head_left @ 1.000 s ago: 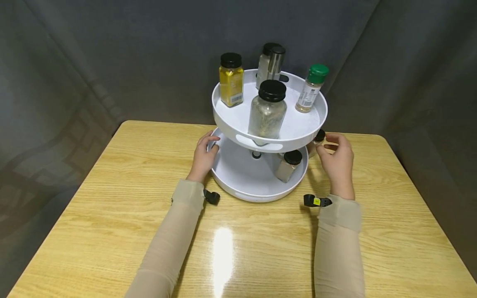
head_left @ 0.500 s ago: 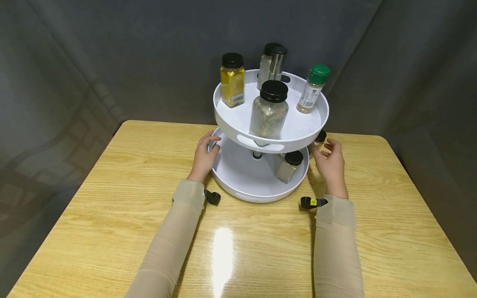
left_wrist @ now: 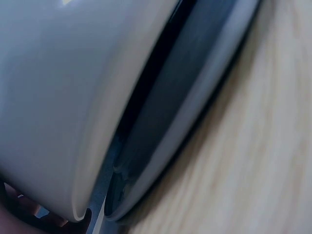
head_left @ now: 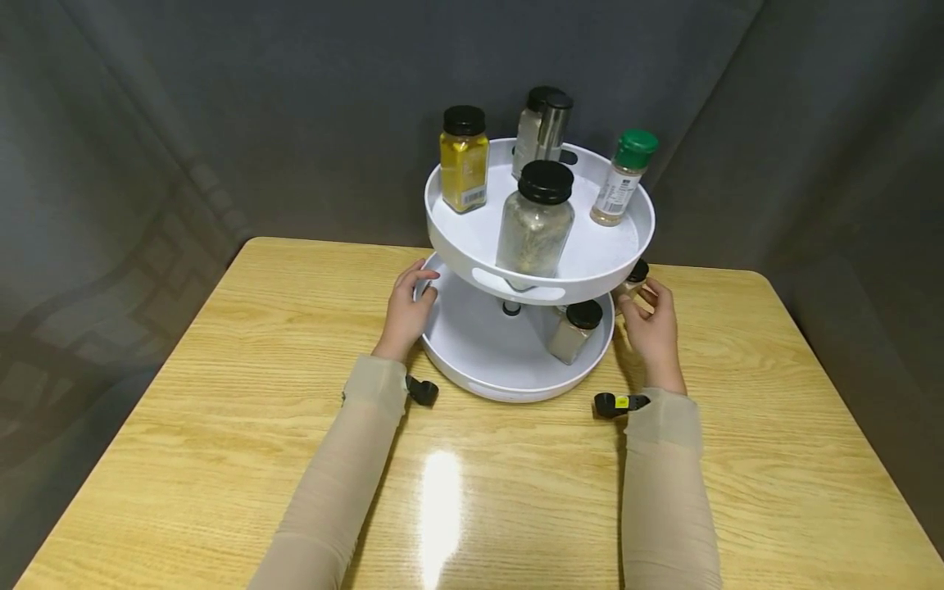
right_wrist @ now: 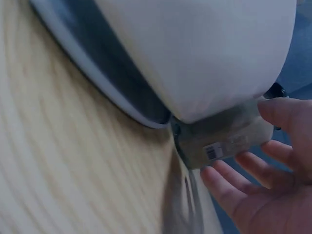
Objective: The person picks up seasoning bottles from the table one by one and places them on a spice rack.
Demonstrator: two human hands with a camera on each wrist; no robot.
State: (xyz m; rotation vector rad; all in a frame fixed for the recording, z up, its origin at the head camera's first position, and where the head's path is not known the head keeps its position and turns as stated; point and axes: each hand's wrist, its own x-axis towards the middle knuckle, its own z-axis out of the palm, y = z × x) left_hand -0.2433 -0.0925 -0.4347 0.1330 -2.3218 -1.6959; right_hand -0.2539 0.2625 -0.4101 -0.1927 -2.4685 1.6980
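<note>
A white two-tier round spice rack stands on the table. My left hand (head_left: 407,315) holds the left rim of its lower tray (head_left: 479,352); in the left wrist view, fingers (left_wrist: 29,207) show behind the wall. At the rack's right side my right hand (head_left: 652,328) grips a square glass jar (right_wrist: 222,141) with a black lid, thumb on one side and fingers on the other. The tray hides part of this jar in the head view. Another black-lidded square jar (head_left: 569,338) stands on the lower tray at the right.
On the upper tray (head_left: 472,246) stand a yellow jar (head_left: 465,168), a large glass jar (head_left: 534,233), a green-capped bottle (head_left: 619,188), and a clear jar (head_left: 526,143) beside a silver-topped container (head_left: 553,131). A dark curtain (head_left: 332,123) hangs behind the wooden table (head_left: 258,393).
My right hand has moved left, in closer around the jar beside the rack. My left hand has stayed at the lower tray's rim. The whole scene has shifted slightly right in view.
</note>
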